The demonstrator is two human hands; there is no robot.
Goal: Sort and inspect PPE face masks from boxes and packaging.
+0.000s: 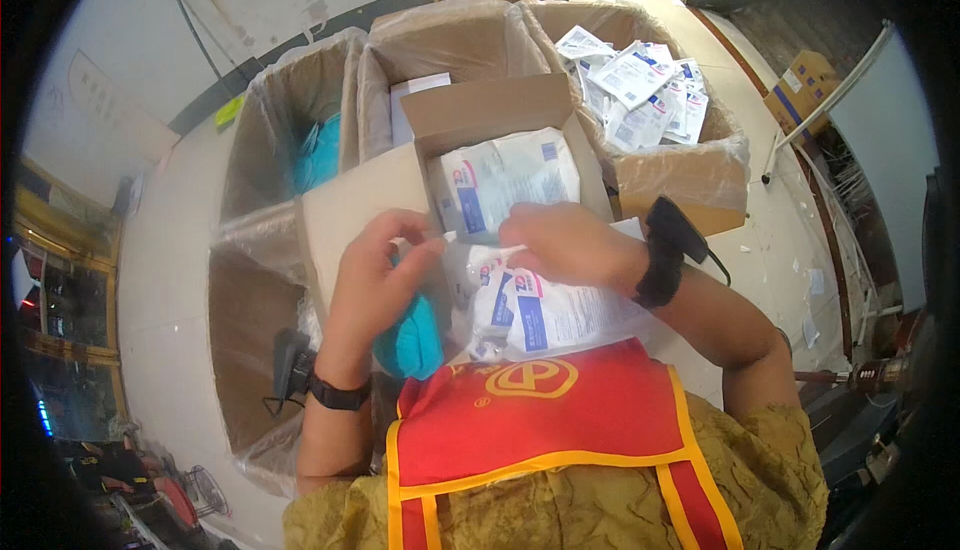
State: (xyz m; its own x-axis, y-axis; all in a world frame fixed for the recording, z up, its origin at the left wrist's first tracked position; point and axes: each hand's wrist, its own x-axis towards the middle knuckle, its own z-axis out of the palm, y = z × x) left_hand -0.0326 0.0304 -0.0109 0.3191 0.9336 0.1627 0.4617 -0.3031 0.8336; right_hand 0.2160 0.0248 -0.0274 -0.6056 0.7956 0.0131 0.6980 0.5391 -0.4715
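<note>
My left hand is closed, thumb and fingers pinched together at a small white bit that I cannot make out. To its right, my right hand is closed on the upper edge of a white packet with blue and pink print. That packet lies in front of my red apron. Below my left hand rests a bundle of teal folded pieces, partly hidden by the wrist. Just beyond both hands, an open cardboard box holds similar white packets.
Large cardboard bins lined with clear plastic surround the box. The far right bin holds many white packets; the far left one contains teal pieces. A near left bin stands beside my left arm. A taped carton sits farther right.
</note>
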